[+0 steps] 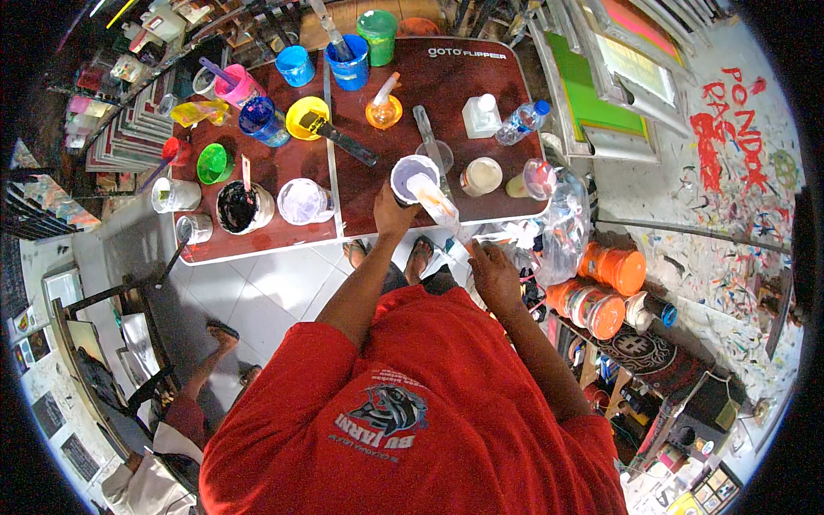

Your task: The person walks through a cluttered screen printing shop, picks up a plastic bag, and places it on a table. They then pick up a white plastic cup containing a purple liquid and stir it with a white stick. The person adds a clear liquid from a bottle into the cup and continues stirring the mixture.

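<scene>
A white plastic tub lined with lavender paint (405, 172) is held over the near side of a dark red counter (369, 196), the fingers of the left hand (392, 212) clamped on its wall at seven o'clock. Between four and five, the right hand (495, 270) has its fingers closed on the handle of a white, orange-stained spatula (436, 202), its blade across the tub's mouth. From where I stand, whether the tub's base meets the counter, I cannot tell. Around it: a squat white jar (482, 176) at three o'clock, a clear blue-capped bottle (520, 126) at two, a small orange bowl (390, 118) at eleven, a yellow plastic bowl (300, 120) at ten.
</scene>
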Motion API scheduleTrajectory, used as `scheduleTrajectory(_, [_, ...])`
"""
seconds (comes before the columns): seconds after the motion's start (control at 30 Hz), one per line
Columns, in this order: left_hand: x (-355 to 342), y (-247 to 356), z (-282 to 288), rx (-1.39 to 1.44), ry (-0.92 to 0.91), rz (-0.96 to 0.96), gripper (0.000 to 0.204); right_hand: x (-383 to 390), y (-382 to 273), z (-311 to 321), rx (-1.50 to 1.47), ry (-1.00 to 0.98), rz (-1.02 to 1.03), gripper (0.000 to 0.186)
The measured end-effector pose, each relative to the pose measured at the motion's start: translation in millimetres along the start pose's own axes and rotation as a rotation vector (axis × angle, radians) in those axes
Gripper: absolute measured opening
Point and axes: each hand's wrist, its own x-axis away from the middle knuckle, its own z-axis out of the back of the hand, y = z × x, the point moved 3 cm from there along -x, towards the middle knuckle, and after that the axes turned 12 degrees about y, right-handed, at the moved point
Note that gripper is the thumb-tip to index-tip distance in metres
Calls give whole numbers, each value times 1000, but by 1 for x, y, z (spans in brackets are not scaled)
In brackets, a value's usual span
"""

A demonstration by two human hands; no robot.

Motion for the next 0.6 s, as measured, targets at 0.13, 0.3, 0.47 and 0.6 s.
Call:
scheduleTrajectory(0.13, [1,-15,-9,-1,61,-35,78,1,-5,4,42,-62,14,37])
scheduleTrajectory(0.3, [3,10,4,24,71,-37,67,5,-9,21,101,-152,38,35])
scheduleTrajectory(0.47, [3,12,5,-26,89,-58,64,5,-11,33,128,-225,31,37])
scheduleTrajectory(0.6, [2,15,6,-1,67,-43,64,10,-7,36,108,-207,49,37])
